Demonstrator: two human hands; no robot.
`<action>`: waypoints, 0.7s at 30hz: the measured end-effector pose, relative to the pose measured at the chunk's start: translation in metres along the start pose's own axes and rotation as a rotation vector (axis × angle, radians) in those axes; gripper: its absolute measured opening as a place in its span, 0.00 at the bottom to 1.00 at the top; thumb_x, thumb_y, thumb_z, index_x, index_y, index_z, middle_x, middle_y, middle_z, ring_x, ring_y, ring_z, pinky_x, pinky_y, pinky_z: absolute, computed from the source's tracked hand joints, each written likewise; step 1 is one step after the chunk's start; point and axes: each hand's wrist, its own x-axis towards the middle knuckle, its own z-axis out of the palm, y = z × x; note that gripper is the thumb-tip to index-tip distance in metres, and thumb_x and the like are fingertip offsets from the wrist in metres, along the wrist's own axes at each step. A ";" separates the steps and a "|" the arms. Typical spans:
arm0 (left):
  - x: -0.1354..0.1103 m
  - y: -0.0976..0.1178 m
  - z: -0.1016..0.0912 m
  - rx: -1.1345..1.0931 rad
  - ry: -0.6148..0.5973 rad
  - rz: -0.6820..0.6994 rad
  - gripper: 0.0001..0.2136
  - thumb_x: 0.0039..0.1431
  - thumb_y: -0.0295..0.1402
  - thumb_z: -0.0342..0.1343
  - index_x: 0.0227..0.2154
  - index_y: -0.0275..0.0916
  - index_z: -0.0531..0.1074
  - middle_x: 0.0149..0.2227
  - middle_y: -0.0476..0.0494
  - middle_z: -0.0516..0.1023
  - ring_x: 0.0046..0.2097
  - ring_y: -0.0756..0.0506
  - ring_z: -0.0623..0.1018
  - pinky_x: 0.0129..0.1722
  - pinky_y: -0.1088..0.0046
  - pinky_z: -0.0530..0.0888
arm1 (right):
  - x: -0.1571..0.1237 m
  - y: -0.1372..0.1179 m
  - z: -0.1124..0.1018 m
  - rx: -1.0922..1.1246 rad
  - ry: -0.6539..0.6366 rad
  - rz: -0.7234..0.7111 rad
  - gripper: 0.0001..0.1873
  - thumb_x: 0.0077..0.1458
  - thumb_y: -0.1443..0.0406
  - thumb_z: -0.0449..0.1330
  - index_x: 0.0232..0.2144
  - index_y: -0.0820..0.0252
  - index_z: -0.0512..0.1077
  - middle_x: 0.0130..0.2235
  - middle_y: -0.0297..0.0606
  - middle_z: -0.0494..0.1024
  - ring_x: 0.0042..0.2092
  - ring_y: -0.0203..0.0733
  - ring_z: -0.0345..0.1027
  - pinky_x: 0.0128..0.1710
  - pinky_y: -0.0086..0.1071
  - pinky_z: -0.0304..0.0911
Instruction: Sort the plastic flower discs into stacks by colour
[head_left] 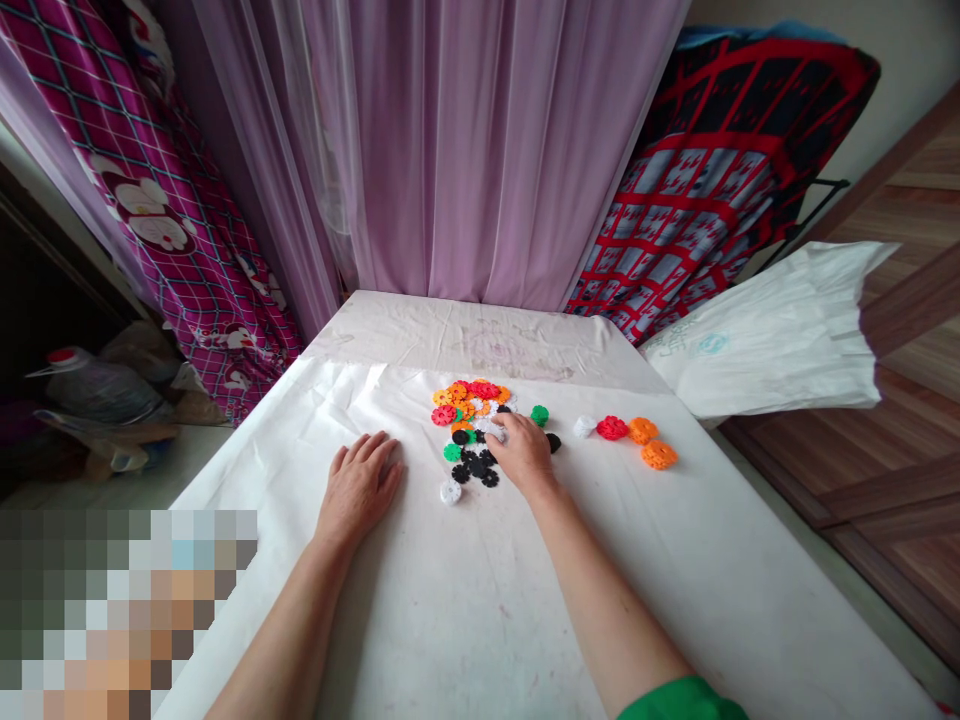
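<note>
A heap of small plastic snowflake discs (471,400) in orange, red, green, black and white lies on a white-covered table (480,590). My right hand (523,452) rests on the heap's near right side, fingers curled over a white disc. Black discs (475,465) lie just left of that hand. My left hand (361,482) lies flat on the cloth, fingers stretched out, holding nothing, left of the heap. To the right sit a white disc (584,427), a red disc (612,428) and two orange discs (651,443). A lone white disc (450,491) lies between my hands.
Purple curtains (465,150) hang behind the table. A pink patterned cloth (172,210) is at the left, a red and black one (712,180) at the right. A white plastic bag (780,335) lies beside the table's right edge, over a wooden floor.
</note>
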 end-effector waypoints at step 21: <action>0.000 0.005 -0.007 0.049 -0.044 -0.002 0.21 0.65 0.41 0.45 0.57 0.42 0.70 0.63 0.40 0.70 0.65 0.36 0.66 0.64 0.50 0.60 | -0.067 -0.053 -0.006 0.304 -0.014 -0.318 0.08 0.52 0.68 0.63 0.36 0.54 0.76 0.38 0.36 0.80 0.42 0.44 0.71 0.46 0.37 0.66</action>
